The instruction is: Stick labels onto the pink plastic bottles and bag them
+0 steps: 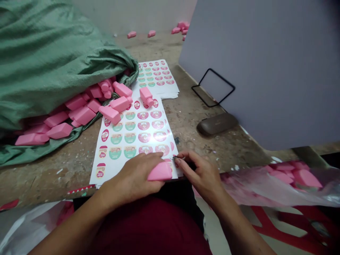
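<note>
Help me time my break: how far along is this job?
Possibly done: pink bottles in the plastic bag, labels unclear. In hand: one bottle in the left hand, right hand by the sticker sheet. Apparently left: bottles spilling from the green sack.

Left hand (140,173): one, palm down, fingers together and curved forward, thumb tucked low beneath them, closed in a grip; forearm bare, slanting in from the lower left. Right hand (198,170): one, just beside the left, index finger bent and thumb extended, their tips pinched close, remaining fingers curled under; forearm bare, rising from the lower right, wrist angled inward.
</note>
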Tool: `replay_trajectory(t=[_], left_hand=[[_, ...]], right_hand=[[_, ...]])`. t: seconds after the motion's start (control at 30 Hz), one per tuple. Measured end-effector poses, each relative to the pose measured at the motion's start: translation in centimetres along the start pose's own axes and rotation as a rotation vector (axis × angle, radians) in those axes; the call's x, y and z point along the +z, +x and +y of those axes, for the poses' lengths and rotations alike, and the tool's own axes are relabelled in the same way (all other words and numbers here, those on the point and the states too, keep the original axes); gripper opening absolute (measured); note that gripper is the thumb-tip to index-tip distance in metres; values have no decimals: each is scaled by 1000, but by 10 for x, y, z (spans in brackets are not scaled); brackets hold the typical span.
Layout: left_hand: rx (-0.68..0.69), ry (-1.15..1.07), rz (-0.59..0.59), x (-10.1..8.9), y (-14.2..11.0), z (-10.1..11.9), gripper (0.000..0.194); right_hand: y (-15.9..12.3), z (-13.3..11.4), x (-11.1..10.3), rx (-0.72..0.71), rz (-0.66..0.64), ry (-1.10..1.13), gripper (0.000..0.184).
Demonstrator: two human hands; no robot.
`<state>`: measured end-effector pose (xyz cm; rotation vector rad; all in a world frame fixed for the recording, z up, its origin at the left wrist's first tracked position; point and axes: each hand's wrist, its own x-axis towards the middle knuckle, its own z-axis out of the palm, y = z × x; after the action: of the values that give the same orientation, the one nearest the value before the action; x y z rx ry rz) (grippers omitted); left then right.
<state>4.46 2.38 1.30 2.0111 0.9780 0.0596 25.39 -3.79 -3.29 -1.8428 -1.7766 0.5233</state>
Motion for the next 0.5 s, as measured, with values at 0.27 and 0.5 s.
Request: replay_trajectory(t=[0.27, 0.5], left_hand=[[-288, -973, 293, 0, 10, -8, 41], [-318, -1117, 307, 2, 13, -10, 43]], right_hand=[[-1, -3, 3, -157, 79, -201, 20], [-1, 1, -5, -107, 70, -94, 21]])
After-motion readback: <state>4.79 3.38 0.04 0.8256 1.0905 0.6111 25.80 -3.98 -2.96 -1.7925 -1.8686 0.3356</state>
